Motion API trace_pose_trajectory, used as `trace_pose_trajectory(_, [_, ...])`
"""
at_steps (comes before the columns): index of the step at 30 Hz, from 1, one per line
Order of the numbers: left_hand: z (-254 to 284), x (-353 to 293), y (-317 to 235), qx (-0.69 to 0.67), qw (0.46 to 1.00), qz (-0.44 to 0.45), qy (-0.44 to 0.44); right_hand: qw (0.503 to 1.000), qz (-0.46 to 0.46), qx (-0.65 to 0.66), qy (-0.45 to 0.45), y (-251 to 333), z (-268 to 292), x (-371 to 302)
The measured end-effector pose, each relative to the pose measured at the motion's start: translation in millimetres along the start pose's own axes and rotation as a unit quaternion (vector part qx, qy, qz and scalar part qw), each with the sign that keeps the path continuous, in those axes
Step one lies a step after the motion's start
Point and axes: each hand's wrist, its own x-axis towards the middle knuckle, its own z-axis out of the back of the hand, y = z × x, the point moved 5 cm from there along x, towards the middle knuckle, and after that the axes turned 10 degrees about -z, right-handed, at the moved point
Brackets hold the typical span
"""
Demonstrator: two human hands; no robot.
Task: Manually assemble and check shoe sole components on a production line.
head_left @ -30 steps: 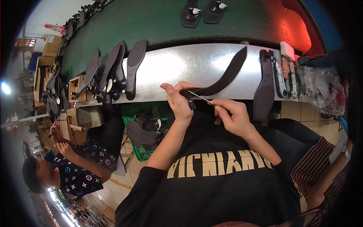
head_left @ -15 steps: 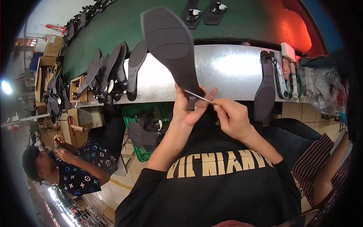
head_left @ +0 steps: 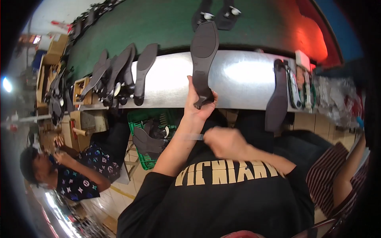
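A dark grey shoe sole (head_left: 203, 51) with a small heel rests in my left hand (head_left: 195, 109), its underside facing up and its toe pointing away from me. The fingers wrap round the heel end. Lower down, in front of my shirt, my right hand (head_left: 225, 142) is closed on a thin metal blade (head_left: 192, 137). Motion smears both the blade and that hand. The blade passes beside my left forearm, apart from the sole. Beyond the toe lies a pair of black sandals (head_left: 228, 18) with pale ornaments on the green surface.
Several soles (head_left: 119, 73) stand on the metal bench (head_left: 170, 79) at left. Another sole (head_left: 278, 93) lies at right beside a utility knife (head_left: 293, 87) and plastic bags (head_left: 337, 95). A green crate (head_left: 149, 160) holds shoe parts below. Co-workers sit on both sides.
My right hand has drawn the metal tool away from the heel, down toward my body. The sole, still in my left hand, has swung to the right and tilted.
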Motion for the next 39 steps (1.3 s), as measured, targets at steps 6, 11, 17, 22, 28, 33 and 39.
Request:
trace_pose_trajectory(6, [-26,-9,-126,0.046,0.969,-0.242,0.012,0.989,-0.101,0.019,-0.110,-3,49,24])
trace_pose_trajectory(11, [-15,-37,-288,0.210,0.875,-0.434,-0.048,0.972,-0.168,0.017,-0.164,-43,94,17])
trace_pose_trajectory(17, [40,-74,-426,0.700,0.293,-0.596,-0.263,0.944,-0.188,-0.110,-0.249,-76,145,19])
trace_pose_trajectory(22, [-69,7,-298,0.636,0.490,-0.596,-0.006,0.912,-0.240,-0.167,-0.286,-110,178,14])
trace_pose_trajectory(28, [-156,161,-134,0.742,0.444,-0.492,0.101,0.893,-0.293,-0.191,-0.285,-117,176,11])
trace_pose_trajectory(33, [-166,208,-67,0.735,0.376,-0.563,0.010,0.905,-0.277,-0.194,-0.257,-128,161,2])
trace_pose_trajectory(39, [-181,157,-101,0.543,0.550,-0.626,0.100,0.901,-0.212,-0.180,-0.335,-128,169,-1])
